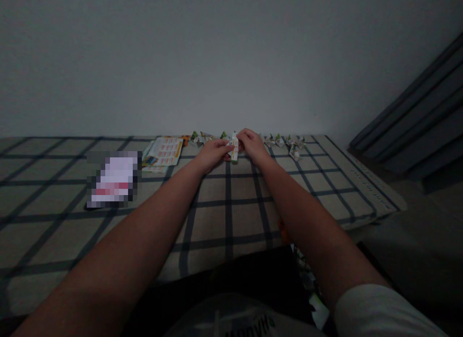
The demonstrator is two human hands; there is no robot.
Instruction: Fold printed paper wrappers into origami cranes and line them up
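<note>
Between my hands, above the checked cloth, is a folded strip of printed paper (235,152), white with green and coloured print. My left hand (212,152) grips it from the left, thumb across its face. Closed on its upper right edge are the fingertips of my right hand (252,145). Close behind my hands, small folded paper pieces (278,140) lie in a row along the wall side. More folded paper pieces (198,139) sit left of my hands, partly hidden by them. One folded piece (295,154) lies nearer to me on the right.
A stack of printed sheets (167,151) lies to the left. Nearer still is a pixelated bright-screened device (116,177). The checked cloth (213,216) covers the surface up to the wall (231,62). Dark drapery (415,119) hangs at the right. Something orange (284,231) shows beside my right forearm.
</note>
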